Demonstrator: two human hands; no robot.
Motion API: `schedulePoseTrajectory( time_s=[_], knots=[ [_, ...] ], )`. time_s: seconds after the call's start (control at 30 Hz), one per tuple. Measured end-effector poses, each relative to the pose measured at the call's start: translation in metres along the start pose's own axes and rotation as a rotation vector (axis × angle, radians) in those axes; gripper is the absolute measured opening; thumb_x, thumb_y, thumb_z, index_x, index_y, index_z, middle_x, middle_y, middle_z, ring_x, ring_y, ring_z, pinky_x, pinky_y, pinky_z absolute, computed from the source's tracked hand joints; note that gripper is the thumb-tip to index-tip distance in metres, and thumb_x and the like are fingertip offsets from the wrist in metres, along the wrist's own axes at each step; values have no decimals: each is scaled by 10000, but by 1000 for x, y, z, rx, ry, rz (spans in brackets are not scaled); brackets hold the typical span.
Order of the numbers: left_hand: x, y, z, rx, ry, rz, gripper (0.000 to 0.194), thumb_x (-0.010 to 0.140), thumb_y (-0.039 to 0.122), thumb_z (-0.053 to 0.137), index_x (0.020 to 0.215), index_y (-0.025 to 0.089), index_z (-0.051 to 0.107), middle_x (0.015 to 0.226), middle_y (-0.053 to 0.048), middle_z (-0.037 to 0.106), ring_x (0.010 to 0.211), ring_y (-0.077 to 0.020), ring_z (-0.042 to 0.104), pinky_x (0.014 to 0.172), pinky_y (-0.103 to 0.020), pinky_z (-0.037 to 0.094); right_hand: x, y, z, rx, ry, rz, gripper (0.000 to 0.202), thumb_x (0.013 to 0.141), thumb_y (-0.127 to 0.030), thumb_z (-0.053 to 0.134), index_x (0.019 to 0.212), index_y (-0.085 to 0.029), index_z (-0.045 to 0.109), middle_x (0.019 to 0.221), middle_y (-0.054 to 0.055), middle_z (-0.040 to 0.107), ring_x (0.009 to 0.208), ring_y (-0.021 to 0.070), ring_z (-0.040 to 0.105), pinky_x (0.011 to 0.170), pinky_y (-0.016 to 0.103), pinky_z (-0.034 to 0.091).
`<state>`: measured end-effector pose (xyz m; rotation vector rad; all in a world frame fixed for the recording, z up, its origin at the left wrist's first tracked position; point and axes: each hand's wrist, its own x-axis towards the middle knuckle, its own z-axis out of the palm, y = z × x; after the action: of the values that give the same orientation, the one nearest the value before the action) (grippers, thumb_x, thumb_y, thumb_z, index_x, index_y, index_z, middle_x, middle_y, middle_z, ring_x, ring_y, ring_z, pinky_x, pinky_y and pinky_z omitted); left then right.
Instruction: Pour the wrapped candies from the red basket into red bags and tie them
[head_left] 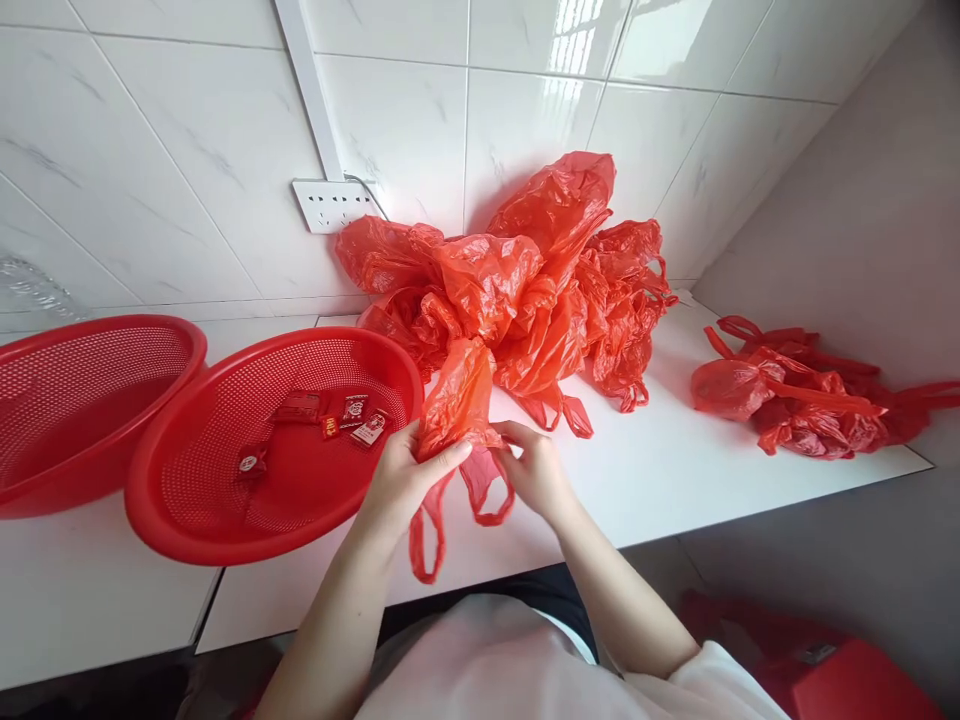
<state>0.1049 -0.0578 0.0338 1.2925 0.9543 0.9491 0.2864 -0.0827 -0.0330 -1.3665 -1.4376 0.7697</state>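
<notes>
A thin red plastic bag (459,390) is held in front of me over the white table, its two loop handles hanging toward my body. My left hand (411,470) is wrapped round the bag's left side, thumb lying across the front. On the right, my right hand (534,468) pinches the bag's edge near the handles. Close to my left hand stands a red perforated basket (202,500) with several small wrapped packets (369,428) at its bottom. Behind the bag lies a heap of crumpled red plastic bags (544,290).
Another red basket (161,335) stands at the far left. Several filled red bags (814,400) lie at the table's right end. A power strip (334,205) is fixed on the tiled wall behind the white table (645,480). Red material (847,670) shows below, at the lower right.
</notes>
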Motion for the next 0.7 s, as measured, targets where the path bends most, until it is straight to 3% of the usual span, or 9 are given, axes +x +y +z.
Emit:
schedulePoseTrajectory(
  time_s=[0.07,0.13,0.23,0.33,0.37,0.47,0.53,0.63,0.7],
  knots=[
    [-5,7,-19,226,15,3,345,717,382,769,986,176,709,951,-58,732,920,-236,681,814,-326,545,5,2,-25,283,-145,138,181,855,-330,620,967,-206,691,925,53,720,845,207,683,807,363,550],
    [-11,14,-40,436,17,-28,337,717,423,753,945,177,725,850,-55,729,796,-247,685,677,-326,554,8,-3,-55,503,-254,264,223,810,-355,695,965,-196,676,837,29,703,711,154,666,694,289,550],
    [-19,27,-58,763,67,21,324,729,458,720,935,208,716,723,-33,692,659,-248,659,542,-316,510,14,-14,-89,593,-271,366,272,764,-368,759,942,-189,659,772,14,667,616,115,621,573,221,516],
    [-26,43,-48,1138,232,334,410,745,387,709,1120,232,651,996,-77,701,959,-312,655,782,-401,528,22,-21,-98,529,-238,363,287,751,-392,771,921,-189,661,797,22,665,625,115,612,544,208,507],
    [-27,47,-39,1206,217,454,406,784,342,671,1173,236,624,1116,-92,673,1069,-318,619,881,-430,500,24,-22,-97,505,-250,358,286,755,-402,766,920,-192,665,797,22,666,625,116,610,544,211,508],
    [-24,46,-1,1232,-207,645,308,909,170,437,1134,249,631,1171,-78,652,1082,-242,618,942,-374,473,28,-22,-89,503,-325,370,278,759,-409,757,921,-199,671,780,18,671,613,123,612,545,226,509],
    [-13,30,19,1255,-495,568,370,899,76,342,1053,222,645,1035,-80,690,941,-222,661,824,-332,507,29,-20,-86,558,-361,392,272,754,-397,758,922,-202,669,771,14,673,616,128,622,555,233,509],
    [8,-3,31,1451,-528,351,434,824,8,360,1148,121,627,946,-168,710,912,-301,682,807,-400,508,32,-10,-91,620,-344,400,270,745,-385,760,926,-212,659,768,9,669,631,133,636,582,243,515],
    [19,-19,26,1567,-526,164,488,794,35,430,1257,60,582,923,-226,709,875,-346,693,758,-424,515,37,2,-99,575,-229,364,287,745,-413,746,931,-219,647,756,1,655,623,135,626,576,250,510]
  ],
)
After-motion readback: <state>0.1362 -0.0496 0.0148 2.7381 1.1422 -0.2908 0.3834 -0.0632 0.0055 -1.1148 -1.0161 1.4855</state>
